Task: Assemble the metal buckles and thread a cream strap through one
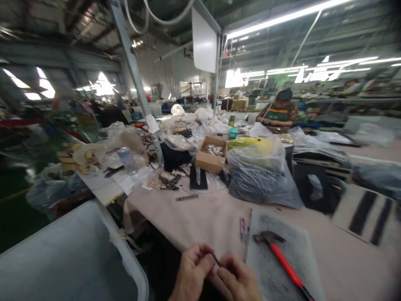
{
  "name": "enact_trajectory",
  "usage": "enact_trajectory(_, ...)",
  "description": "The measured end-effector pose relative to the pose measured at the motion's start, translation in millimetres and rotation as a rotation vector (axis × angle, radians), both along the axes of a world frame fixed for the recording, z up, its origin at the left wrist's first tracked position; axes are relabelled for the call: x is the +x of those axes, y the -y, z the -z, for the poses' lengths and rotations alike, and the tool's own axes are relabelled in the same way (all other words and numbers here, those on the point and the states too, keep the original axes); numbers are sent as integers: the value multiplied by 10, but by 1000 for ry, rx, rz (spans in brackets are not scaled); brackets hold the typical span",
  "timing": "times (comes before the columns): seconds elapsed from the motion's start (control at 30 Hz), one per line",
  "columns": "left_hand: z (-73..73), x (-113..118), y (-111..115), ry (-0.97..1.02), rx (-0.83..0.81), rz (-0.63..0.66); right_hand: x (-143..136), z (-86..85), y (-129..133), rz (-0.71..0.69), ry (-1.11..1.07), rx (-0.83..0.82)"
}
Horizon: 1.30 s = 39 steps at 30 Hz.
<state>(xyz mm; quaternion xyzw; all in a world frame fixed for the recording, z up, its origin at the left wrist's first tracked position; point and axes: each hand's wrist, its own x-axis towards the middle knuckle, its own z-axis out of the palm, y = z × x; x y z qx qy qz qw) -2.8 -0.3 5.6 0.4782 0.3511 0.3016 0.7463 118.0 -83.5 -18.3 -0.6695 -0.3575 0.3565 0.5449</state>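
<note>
Close together at the table's near edge, my left hand [194,267] and my right hand [236,276] pinch a small, thin dark piece [215,258] between their fingertips. Its kind is too small to make out, and most of it is hidden by the fingers. To the right of my hands, a claw hammer [286,263] with a red handle lies on a grey slab [266,255]. Just beyond my hands, pink-handled thread snips [242,229] rest beside the slab's left edge.
A large grey-white bin [125,255] stands at my left. Across the cloth-covered table [206,221] are a cardboard box [210,161] of small parts, a plastic bag [263,184] of dark material and a striped fabric piece [365,213]. A person [280,110] sits at the far side.
</note>
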Motion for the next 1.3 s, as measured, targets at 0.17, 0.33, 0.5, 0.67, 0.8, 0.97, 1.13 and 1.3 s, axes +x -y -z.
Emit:
enact_trajectory(0.17,-166,-83,16,-145,105,-1,-92,-52,-10,-23,-131,132)
enact_trajectory(0.33,-301,-137,101,-251,327,31,-171,-123,10,-73,-196,224)
enact_trajectory(0.5,-370,-158,151,-278,447,5,-182,-143,11,-108,-210,257)
enact_trajectory(0.67,-264,-169,77,-242,243,-54,-254,-168,9,-117,-314,222)
enact_trajectory(0.8,-95,-173,-48,-66,-126,-103,-331,-148,12,-103,-407,115)
enact_trajectory(0.97,0,-211,-62,29,-258,-33,-385,-109,2,-63,-546,27)
enact_trajectory(1.13,-18,-226,-17,25,-280,-38,-403,-167,1,26,-544,-11)
enact_trajectory(1.3,-37,-232,-11,14,-298,-39,-428,-233,18,109,-379,-56)
